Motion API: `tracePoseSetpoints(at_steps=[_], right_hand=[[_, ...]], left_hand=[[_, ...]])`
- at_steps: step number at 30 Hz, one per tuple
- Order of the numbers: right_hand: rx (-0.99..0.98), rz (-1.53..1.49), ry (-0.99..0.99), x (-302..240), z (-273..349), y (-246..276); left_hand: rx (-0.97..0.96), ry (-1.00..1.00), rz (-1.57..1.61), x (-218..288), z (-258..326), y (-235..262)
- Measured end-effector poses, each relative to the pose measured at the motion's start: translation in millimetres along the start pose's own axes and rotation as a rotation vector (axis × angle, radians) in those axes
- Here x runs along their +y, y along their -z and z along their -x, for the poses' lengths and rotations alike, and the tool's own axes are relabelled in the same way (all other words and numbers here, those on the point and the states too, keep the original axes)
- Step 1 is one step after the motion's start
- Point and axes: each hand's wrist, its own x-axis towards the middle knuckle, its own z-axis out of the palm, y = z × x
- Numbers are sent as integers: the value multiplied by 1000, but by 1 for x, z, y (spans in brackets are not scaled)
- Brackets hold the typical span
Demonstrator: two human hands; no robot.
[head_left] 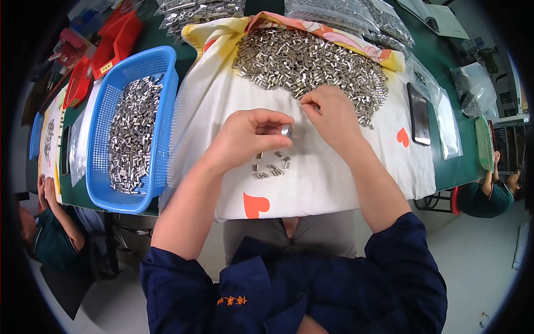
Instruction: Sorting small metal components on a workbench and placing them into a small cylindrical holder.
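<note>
A small round silver metal piece (286, 131) is pinched between the thumb and fingers of my left hand (245, 136), above the white cloth (222, 189). My right hand (332, 114) is closed at the near edge of a wide pile of small metal cylinders (311, 61). Its thumb and fingertips meet, and whatever they may hold is too small to make out. Below my left hand lies a loose group of several cylinders (271, 170), apart from the pile.
On the left stands a blue plastic basket (95, 161) with darker metal cylinders. Red bins (114, 42) sit behind it. Bags of metal parts (203, 14) line the far side. A phone (418, 114) lies at right. Other people sit at both sides.
</note>
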Motion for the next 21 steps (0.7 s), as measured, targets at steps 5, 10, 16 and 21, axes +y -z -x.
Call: tracePoseSetpoints(at_steps=[5,10,16,21], right_hand=[[-159,-613,-226,-21,7,20],[-197,-678,-165,-28,11,21],[-20,-411,75,-33,16,11],[6,-412,78,-32,14,14]], left_hand=[[73,-43,121,-4,-5,1],[97,-66,112,-3,-4,3],[141,-71,47,-4,-5,0],[153,-68,39,-4,-3,1]])
